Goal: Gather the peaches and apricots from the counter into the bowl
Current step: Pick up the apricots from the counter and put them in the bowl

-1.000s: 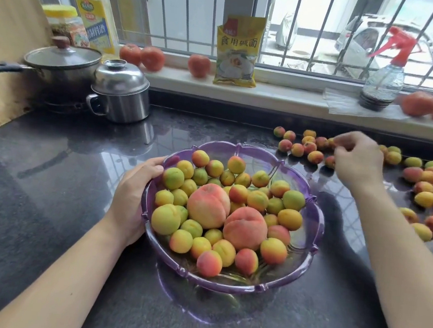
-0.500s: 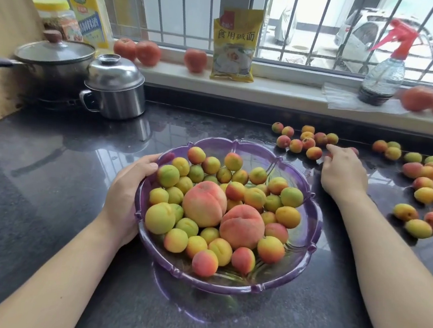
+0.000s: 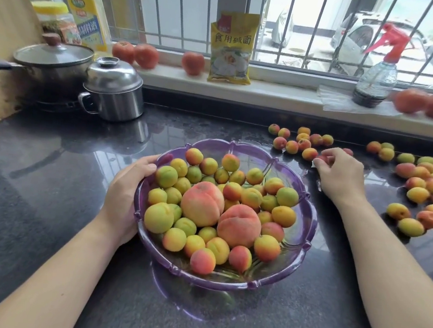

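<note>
Now your left hand point(image 3: 126, 197) grips the purple bowl's point(image 3: 309, 213) left rim, two peaches point(image 3: 202, 203) and many apricots point(image 3: 159, 218) heaped inside; your right hand point(image 3: 338, 174) curls its fingers round reddish apricots point(image 3: 322, 159) on the desk point(image 3: 48, 173), more loose apricots point(image 3: 421, 185) scattered right.

- Bowl point(image 3: 307, 227): translucent purple, scalloped rim, upright on the dark polished counter point(image 3: 48, 173), heaped with fruit.
- Peaches point(image 3: 202, 203): two large pink-orange fruits side by side, touching, at the bowl's centre.
- Apricots in bowl point(image 3: 158, 217): small, yellow-green to red-blushed, surrounding the peaches.
- Loose apricots point(image 3: 418, 194): scattered on the counter right of the bowl; a smaller cluster point(image 3: 292, 146) behind it.
</note>
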